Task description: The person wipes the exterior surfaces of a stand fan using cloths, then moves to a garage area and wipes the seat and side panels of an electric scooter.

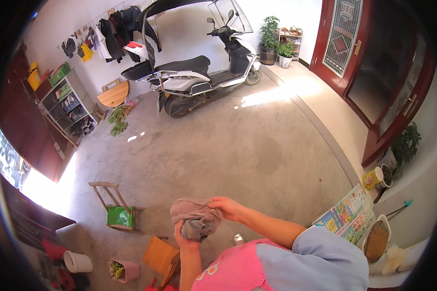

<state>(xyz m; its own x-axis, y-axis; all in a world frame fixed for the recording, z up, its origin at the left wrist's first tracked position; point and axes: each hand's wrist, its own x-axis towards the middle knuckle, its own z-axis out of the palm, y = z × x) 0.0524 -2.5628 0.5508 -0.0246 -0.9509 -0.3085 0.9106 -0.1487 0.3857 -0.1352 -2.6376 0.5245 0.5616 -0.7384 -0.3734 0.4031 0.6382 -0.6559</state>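
Observation:
A crumpled cloth [195, 213], dusty pink-brown with a greyer fold at its lower side, is held up in front of me above the concrete floor. My left hand [185, 238] grips its lower left side from below, fingers closed round the fabric. At its upper right edge, my right hand [226, 207] pinches the material between thumb and fingers. The bunched folds hide part of the left fingers. Whether the cloth is a garment or a rag I cannot tell.
Close by on the left are a small chair with a green seat [119, 217], a wooden stool [159, 254], a pink planter [126, 271] and a white bucket [77, 262]. A scooter [199, 77] stands at the back. Colourful printed boards [347, 213] lean at the right.

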